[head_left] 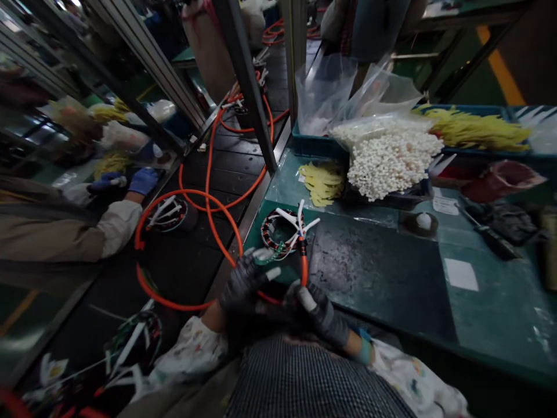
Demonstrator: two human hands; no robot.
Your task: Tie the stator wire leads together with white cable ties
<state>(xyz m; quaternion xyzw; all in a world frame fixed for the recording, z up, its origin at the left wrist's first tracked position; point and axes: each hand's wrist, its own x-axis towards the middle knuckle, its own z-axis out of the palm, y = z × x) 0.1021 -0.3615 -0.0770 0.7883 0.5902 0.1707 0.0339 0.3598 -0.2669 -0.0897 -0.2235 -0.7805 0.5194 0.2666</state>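
A motor stator (266,231), a ring with dark and red windings, sits at the table's left edge. White sleeves (311,225) fan out from it where an orange cable (304,268) joins with a black band. My right hand (319,310), in a dark glove with pale fingertips, is closed around this cable below the stator. My left hand (243,281), gloved alike, is just in front of the stator, thumb and forefinger stretched apart near a small green piece (277,248). An orange cable loop passes by the left hand; whether they touch is unclear.
Left of the table runs a dark conveyor (195,255) with more stators (167,213) and orange cable loops (209,174). Metal posts (252,87) rise beside it. Behind lie a bag of white beads (387,157) and yellow strips (322,183). A co-worker's blue-gloved hand (143,181) is across the conveyor.
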